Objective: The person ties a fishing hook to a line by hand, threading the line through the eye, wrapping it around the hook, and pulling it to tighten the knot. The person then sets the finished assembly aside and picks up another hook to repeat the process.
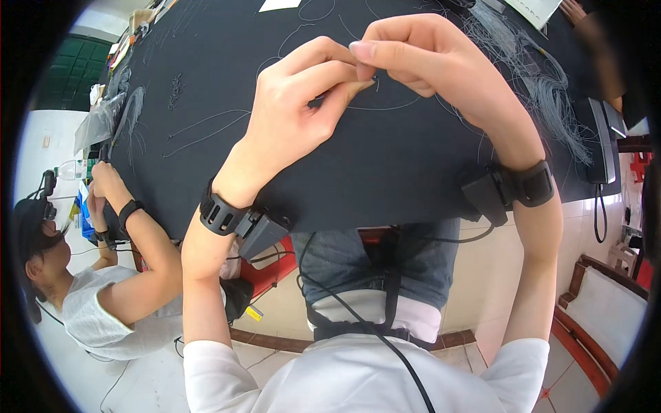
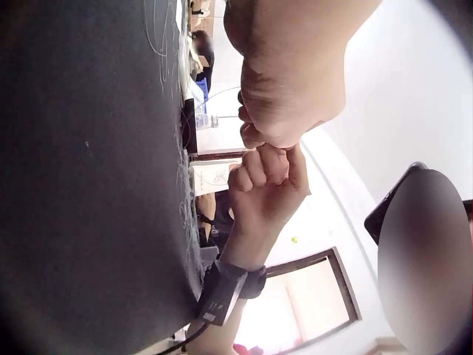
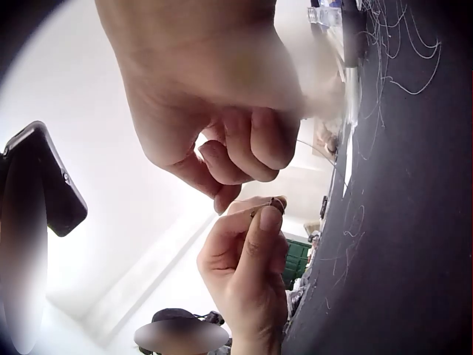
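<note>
Over the black-topped table, both hands meet close together. My left hand [image 1: 296,103] pinches a small dark piece [image 3: 276,203] between thumb and forefinger, at the end of the thumb. Its exact kind I cannot tell. Right beside those fingertips, my right hand [image 1: 430,58] has thumb and forefinger pressed together and the other fingers curled in. A thin grey line [image 1: 385,108] runs below the hands, and in the right wrist view a strand comes out by the right hand's curled fingers. More line [image 1: 206,129] trails in a long loop left of the left hand.
Loose bundles of grey line [image 1: 544,82] lie along the table's right side, with another bundle [image 1: 131,113] at the left edge. A small dark heap [image 1: 175,91] sits on the black tabletop [image 1: 385,179]. Another person [image 1: 117,289] works at the left.
</note>
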{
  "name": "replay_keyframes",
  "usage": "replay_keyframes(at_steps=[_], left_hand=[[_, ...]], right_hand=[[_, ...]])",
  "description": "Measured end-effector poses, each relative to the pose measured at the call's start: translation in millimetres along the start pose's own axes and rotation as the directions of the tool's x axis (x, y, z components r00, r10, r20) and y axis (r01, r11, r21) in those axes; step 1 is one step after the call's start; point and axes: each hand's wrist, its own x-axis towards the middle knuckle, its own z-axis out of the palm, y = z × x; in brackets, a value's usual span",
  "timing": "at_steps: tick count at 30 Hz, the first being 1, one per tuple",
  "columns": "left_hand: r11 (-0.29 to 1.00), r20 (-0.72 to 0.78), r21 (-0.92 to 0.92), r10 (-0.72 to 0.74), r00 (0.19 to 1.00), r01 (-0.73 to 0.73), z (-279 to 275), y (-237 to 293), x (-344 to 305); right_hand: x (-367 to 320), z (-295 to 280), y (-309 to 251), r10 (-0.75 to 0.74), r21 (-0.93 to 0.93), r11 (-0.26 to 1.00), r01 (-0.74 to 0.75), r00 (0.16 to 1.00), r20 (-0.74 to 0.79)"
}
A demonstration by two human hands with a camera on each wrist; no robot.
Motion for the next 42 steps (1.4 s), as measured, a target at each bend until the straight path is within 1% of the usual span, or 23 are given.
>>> replay_keyframes(at_steps=[4, 7, 8, 10, 11, 14, 17, 20, 21, 22, 23, 26, 27, 30, 33, 34, 36, 37, 40, 41, 42], left_hand=[[1.000, -0.010, -0.003, -0.001, 1.000, 0.001, 0, 0, 0], [1.000, -0.010, -0.023, -0.011, 1.000, 0.011, 1, -1, -1], [0.999, -0.007, -0.034, -0.015, 1.000, 0.015, 2, -1, -1], [0.999, -0.004, -0.038, 0.031, 1.000, -0.031, 3, -2, -1], [0.998, -0.004, -0.039, 0.055, 0.999, -0.055, 3, -3, -1], [0.998, 0.042, -0.063, 0.030, 0.999, -0.028, 0, 2, -1], [0.995, 0.010, -0.100, 0.015, 1.000, -0.014, -1, 1, -1], [0.984, 0.025, -0.130, -0.116, 0.993, 0.119, -4, 5, -2], [0.984, 0.001, -0.139, -0.115, 0.993, 0.114, -4, 4, -2], [0.983, -0.023, -0.147, -0.113, 0.993, 0.108, -4, 2, -3], [0.983, -0.047, -0.155, -0.111, 0.993, 0.102, -3, 0, -3], [0.972, -0.174, -0.165, -0.195, 0.965, 0.167, -1, -6, -2], [0.963, -0.152, -0.139, -0.250, 0.956, 0.230, -4, -5, -1], [0.982, -0.204, -0.106, -0.176, 0.963, 0.157, 1, -21, -4], [0.989, -0.158, -0.037, -0.146, 0.976, 0.142, 0, -21, -2], [0.994, -0.130, -0.026, -0.112, 0.985, 0.109, 0, -21, -1], [0.999, -0.069, -0.012, -0.043, 0.997, 0.042, 1, -19, -2], [0.999, -0.037, -0.024, -0.041, 0.998, 0.040, 2, -17, -3], [0.998, 0.006, -0.050, -0.032, 0.999, 0.032, 4, -9, -2], [0.999, 0.022, -0.031, -0.037, 0.999, 0.038, 4, -5, -2], [0.999, 0.017, -0.043, -0.025, 1.000, 0.026, 5, -5, -2]], right_hand=[[0, 6, 0, -0.023, -0.045, 0.999, 0.023, 1.000, 0.016], [1, 4, 1, -0.032, 0.012, 0.999, 0.032, 0.999, -0.005], [1, 3, -1, 0.014, 0.090, 0.996, -0.013, 1.000, -0.013], [2, 0, -6, 0.107, 0.244, 0.965, -0.099, 0.994, -0.019], [4, -1, -3, 0.139, 0.240, 0.963, -0.123, 0.989, -0.053], [7, -5, 5, 0.240, 0.401, 0.895, -0.195, 0.968, -0.065], [9, -6, 10, 0.310, 0.400, 0.883, -0.244, 0.944, -0.110], [10, -3, 22, 0.238, 0.096, 0.970, -0.223, 0.955, -0.179], [13, -1, 32, 0.097, -0.037, 0.994, -0.107, 0.971, -0.217], [17, 3, 40, -0.049, -0.173, 0.985, 0.008, 0.971, -0.234], [19, 4, 44, -0.196, -0.308, 0.944, 0.119, 0.953, -0.231], [14, 8, 37, -0.132, -0.341, 0.936, 0.083, 0.984, -0.123], [12, 8, 32, -0.074, -0.361, 0.931, 0.051, 0.996, -0.052], [8, 9, 21, -0.075, -0.390, 0.919, 0.061, 0.997, -0.023], [5, 10, 17, -0.136, -0.331, 0.936, 0.120, 0.990, -0.028], [5, 9, 16, -0.159, -0.306, 0.941, 0.142, 0.987, -0.032], [5, 4, 12, -0.152, -0.286, 0.946, 0.150, 0.988, 0.017], [5, 1, 11, -0.148, -0.277, 0.948, 0.153, 0.988, 0.040], [5, -1, 8, -0.145, -0.180, 0.973, 0.147, 0.989, 0.025], [4, 1, 10, -0.150, -0.183, 0.972, 0.146, 0.989, -0.006], [3, 0, 9, -0.096, -0.131, 0.987, 0.093, 0.995, -0.015]])
